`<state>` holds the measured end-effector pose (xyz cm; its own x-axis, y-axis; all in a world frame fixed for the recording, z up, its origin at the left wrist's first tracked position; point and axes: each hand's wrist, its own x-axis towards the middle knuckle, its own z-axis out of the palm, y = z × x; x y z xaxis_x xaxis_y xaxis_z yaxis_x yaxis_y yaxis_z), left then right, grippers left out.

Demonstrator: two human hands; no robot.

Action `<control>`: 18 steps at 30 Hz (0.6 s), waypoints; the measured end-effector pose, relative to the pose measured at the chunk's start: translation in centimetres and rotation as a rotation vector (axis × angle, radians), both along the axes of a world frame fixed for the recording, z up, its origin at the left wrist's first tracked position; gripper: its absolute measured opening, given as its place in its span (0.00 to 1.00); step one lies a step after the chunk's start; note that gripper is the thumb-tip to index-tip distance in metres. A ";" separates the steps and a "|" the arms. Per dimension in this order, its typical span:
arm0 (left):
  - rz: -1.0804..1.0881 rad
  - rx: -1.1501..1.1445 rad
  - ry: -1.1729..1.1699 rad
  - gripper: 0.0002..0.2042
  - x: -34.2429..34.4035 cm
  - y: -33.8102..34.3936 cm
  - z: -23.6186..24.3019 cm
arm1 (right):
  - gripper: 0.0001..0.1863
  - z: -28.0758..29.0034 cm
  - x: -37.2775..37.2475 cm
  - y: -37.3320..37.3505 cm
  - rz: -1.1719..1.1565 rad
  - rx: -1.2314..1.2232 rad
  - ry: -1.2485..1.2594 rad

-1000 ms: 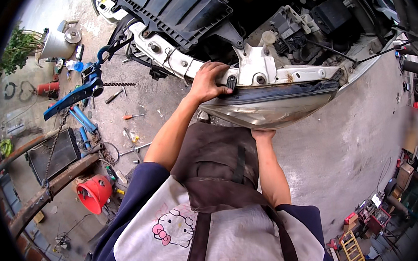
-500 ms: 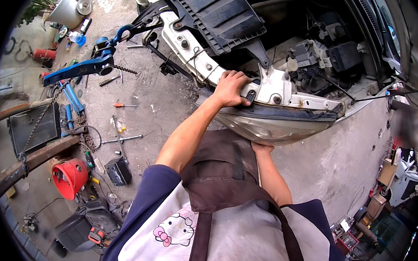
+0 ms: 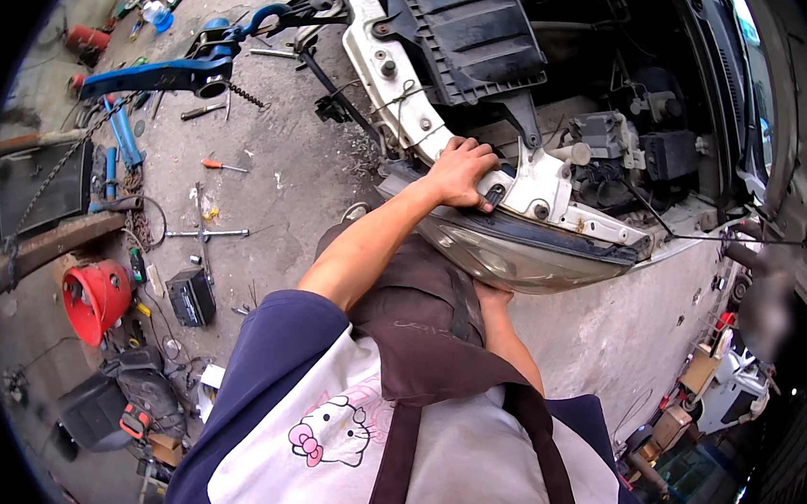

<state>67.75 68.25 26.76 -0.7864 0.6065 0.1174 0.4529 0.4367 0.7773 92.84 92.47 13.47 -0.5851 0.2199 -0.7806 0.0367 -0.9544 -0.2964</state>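
Note:
A car headlight (image 3: 529,255) with a cloudy clear lens sits at the front corner, below the white front frame (image 3: 436,132). My left hand (image 3: 462,175) is closed over that frame, fingers bent across its inner edge. Its thumb rests by a black bracket (image 3: 495,196) at the headlight's top. Under the lens, my right hand (image 3: 494,295) reaches up against the lower side; its fingers are hidden behind the headlight.
Behind the frame lie a black air filter housing (image 3: 466,30) and the engine bay. A blue chain hoist (image 3: 153,77) hooks onto the front at left. On the floor are a screwdriver (image 3: 223,165), a cross wrench (image 3: 205,234), a battery (image 3: 192,297) and a red bucket (image 3: 98,303).
The view has shifted, so the car front sits slightly farther right and the floor items farther left. Both hands keep about the same places on the frame and headlight.

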 end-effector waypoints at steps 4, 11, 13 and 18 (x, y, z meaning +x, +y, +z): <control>0.029 0.021 0.043 0.38 0.3 -0.5 -1.1 | 0.35 0.6 -0.5 0.1 0.060 0.104 -0.042; 0.043 0.055 0.040 0.38 0.8 -0.3 -2.1 | 0.33 2.6 -0.3 0.6 0.155 0.295 -0.297; 0.039 0.049 0.024 0.38 0.8 0.0 -2.0 | 0.32 1.7 0.4 2.0 0.123 0.310 -0.378; 0.056 0.028 0.012 0.36 0.9 -0.1 -2.1 | 0.31 1.7 0.4 3.7 0.203 0.384 -0.458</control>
<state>68.70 68.14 24.67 -0.8173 0.5581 0.1434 0.4378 0.4396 0.7843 93.29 96.17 15.16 -0.2697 0.4535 -0.8495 0.4104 -0.7440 -0.5274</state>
